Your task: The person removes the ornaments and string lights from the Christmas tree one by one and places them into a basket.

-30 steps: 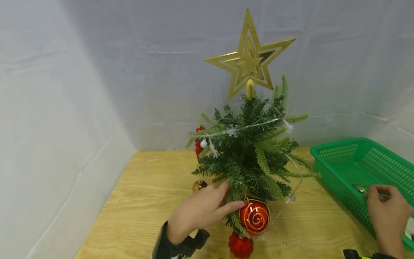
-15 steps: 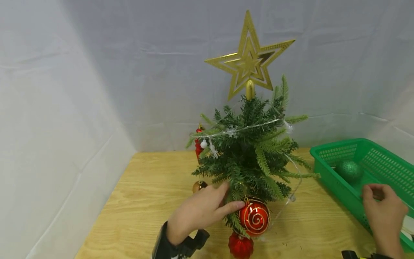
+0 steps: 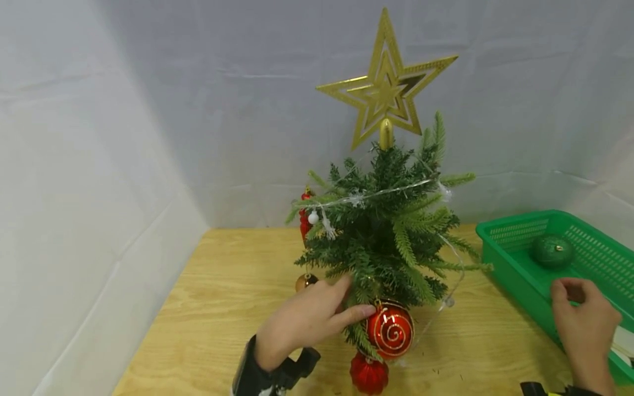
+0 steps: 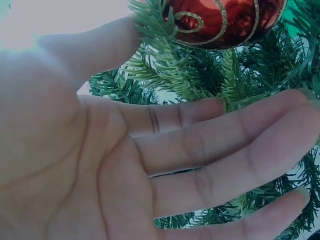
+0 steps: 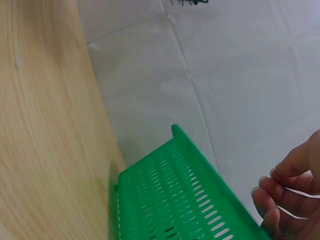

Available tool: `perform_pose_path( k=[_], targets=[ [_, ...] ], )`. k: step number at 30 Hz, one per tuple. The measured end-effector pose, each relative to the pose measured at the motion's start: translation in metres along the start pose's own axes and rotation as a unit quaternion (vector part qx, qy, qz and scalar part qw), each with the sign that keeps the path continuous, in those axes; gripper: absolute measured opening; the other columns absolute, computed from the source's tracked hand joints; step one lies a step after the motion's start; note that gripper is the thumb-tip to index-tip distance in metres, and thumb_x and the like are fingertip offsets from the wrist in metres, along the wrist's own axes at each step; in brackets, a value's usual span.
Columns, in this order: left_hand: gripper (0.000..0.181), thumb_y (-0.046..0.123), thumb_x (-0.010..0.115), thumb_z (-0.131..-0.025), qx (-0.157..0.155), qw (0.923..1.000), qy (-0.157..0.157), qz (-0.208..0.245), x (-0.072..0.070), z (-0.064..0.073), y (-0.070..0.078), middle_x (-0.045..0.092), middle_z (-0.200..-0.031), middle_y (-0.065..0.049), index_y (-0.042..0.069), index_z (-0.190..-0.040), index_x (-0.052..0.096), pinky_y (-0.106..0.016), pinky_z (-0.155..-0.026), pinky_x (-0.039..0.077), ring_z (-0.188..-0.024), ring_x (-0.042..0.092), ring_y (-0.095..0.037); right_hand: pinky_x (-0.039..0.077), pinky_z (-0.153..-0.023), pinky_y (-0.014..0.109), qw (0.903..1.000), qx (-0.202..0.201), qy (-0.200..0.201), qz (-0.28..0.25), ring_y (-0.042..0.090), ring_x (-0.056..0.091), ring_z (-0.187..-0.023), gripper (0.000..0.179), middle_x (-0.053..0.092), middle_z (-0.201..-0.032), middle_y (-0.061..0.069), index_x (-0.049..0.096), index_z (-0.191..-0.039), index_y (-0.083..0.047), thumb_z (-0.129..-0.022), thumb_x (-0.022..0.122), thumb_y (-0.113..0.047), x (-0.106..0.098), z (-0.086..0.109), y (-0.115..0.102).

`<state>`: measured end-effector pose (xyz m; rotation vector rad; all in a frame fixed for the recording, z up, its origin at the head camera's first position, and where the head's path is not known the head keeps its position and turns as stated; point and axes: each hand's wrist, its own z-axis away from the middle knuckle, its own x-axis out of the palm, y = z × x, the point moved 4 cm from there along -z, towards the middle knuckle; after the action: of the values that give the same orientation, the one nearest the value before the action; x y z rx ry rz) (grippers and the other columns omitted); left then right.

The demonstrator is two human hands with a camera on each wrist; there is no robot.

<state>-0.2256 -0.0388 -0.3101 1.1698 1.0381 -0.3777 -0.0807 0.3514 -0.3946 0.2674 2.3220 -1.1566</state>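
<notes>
Straight fingers of my left hand (image 3: 309, 319) reach in among the branches of a small Christmas tree (image 3: 376, 242). Its thumb lies at the top left of a red ball ornament with a gold swirl (image 3: 391, 333); the fingertips are hidden in the head view. In the left wrist view, the palm and long fingers lie beside the needles. My right hand (image 3: 586, 322) is over the near side of a green basket (image 3: 512, 275), fingers curled and thumb tip against the fingertips. No object shows between them. A green ball ornament (image 3: 552, 251) lies inside the basket, apart from the hand.
A gold star (image 3: 386, 91) tops the tree, with a clear light string (image 3: 376, 193) around it. A red ribbed ornament (image 3: 369, 375), a gold ball (image 3: 303, 282) and a red drop ornament (image 3: 305, 220) hang from it. White items (image 3: 624, 344) are in the basket's near end.
The green ornament, first mostly hidden with its cap by my right fingers, has moved away from them, back and right in the basket. My right hand has shifted slightly left; the left stays.
</notes>
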Motion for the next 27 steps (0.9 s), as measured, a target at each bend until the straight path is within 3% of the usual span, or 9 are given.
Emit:
perform_pose_path(
  k=[3,6,9,11,14,16,18,21,27],
  targets=[
    [0.059,0.05,0.045,-0.1,-0.004,1.0,-0.003,0.001,0.0,0.0,0.0,0.051,-0.06,0.004,0.002,-0.135,0.046,-0.023,-0.051,0.045,-0.049,0.051,-0.008,0.035,-0.054,0.021,0.9998,-0.016,0.009,-0.007,0.0,0.048,-0.061,0.026,0.064,-0.09,0.027,0.063,-0.107,0.008,-0.097,0.05,-0.012,-0.005,0.002,-0.01],
    [0.057,0.049,0.045,-0.1,-0.004,1.0,-0.007,0.004,0.0,-0.001,-0.001,0.051,-0.061,0.004,0.003,-0.133,0.047,-0.023,-0.052,0.045,-0.049,0.052,-0.008,0.027,-0.051,0.012,0.9991,-0.037,0.011,-0.018,-0.023,0.027,-0.061,0.023,0.064,-0.088,0.021,0.064,-0.107,0.007,-0.097,0.054,-0.012,-0.008,0.003,-0.023],
    [0.056,0.048,0.045,-0.1,-0.001,1.0,-0.009,0.002,0.0,-0.001,-0.001,0.051,-0.061,0.003,0.002,-0.133,0.047,-0.022,-0.052,0.045,-0.049,0.052,-0.008,0.029,-0.056,0.008,0.9955,-0.084,0.018,-0.041,-0.025,0.03,-0.069,0.021,0.063,-0.085,0.015,0.065,-0.106,0.006,-0.096,0.058,-0.011,-0.011,0.005,-0.043],
    [0.056,0.048,0.045,-0.1,0.001,1.0,-0.009,0.002,0.0,-0.001,-0.001,0.051,-0.061,0.002,0.002,-0.133,0.047,-0.022,-0.052,0.044,-0.049,0.052,-0.008,0.03,-0.06,0.006,0.9903,-0.123,0.021,-0.06,-0.026,0.032,-0.073,0.02,0.063,-0.09,0.02,0.065,-0.105,0.007,-0.095,0.059,-0.009,-0.013,0.007,-0.06],
    [0.056,0.048,0.045,-0.1,0.004,0.9999,-0.009,0.005,-0.001,-0.001,-0.002,0.051,-0.061,0.002,0.003,-0.132,0.048,-0.023,-0.052,0.045,-0.05,0.052,-0.008,0.032,-0.065,0.003,0.9799,-0.178,0.029,-0.086,-0.026,0.036,-0.074,0.017,0.064,-0.085,0.008,0.067,-0.103,0.007,-0.092,0.063,-0.006,-0.018,0.012,-0.085],
    [0.052,0.048,0.045,-0.1,0.005,0.9999,-0.01,0.01,0.0,-0.002,-0.003,0.051,-0.063,0.003,0.005,-0.128,0.049,-0.023,-0.053,0.045,-0.051,0.053,-0.008,0.033,-0.067,0.002,0.9729,-0.202,0.027,-0.109,-0.025,0.039,-0.074,0.016,0.063,-0.086,-0.01,0.067,-0.102,0.008,-0.091,0.065,-0.003,-0.021,0.015,-0.097],
    [0.047,0.048,0.045,-0.1,0.01,0.9998,-0.009,0.017,-0.001,-0.002,-0.005,0.051,-0.064,0.004,0.006,-0.123,0.051,-0.022,-0.053,0.045,-0.052,0.052,-0.007,0.035,-0.068,0.001,0.9687,-0.214,0.021,-0.123,-0.024,0.042,-0.072,0.014,0.055,-0.087,-0.028,0.067,-0.1,0.007,-0.09,0.065,-0.002,-0.024,0.017,-0.105],
    [0.04,0.044,0.043,-0.102,0.026,0.9995,0.004,0.019,-0.006,0.001,-0.008,0.055,-0.071,0.005,0.007,-0.114,0.055,-0.022,-0.059,0.048,-0.058,0.055,-0.005,0.036,-0.067,0.001,0.9649,-0.22,0.007,-0.144,-0.022,0.045,-0.071,0.012,0.048,-0.086,-0.04,0.068,-0.099,0.006,-0.09,0.065,-0.002,-0.025,0.02,-0.113],
    [0.03,0.031,0.041,-0.105,0.072,0.9935,0.077,0.043,-0.037,0.025,-0.024,0.065,-0.087,0.002,0.008,-0.105,0.061,-0.027,-0.074,0.054,-0.077,0.064,-0.012,0.039,-0.065,0.001,0.9577,-0.232,-0.016,-0.17,-0.018,0.05,-0.067,0.01,0.053,-0.082,-0.035,0.069,-0.097,0.004,-0.089,0.067,-0.001,-0.027,0.024,-0.125]
  ],
)
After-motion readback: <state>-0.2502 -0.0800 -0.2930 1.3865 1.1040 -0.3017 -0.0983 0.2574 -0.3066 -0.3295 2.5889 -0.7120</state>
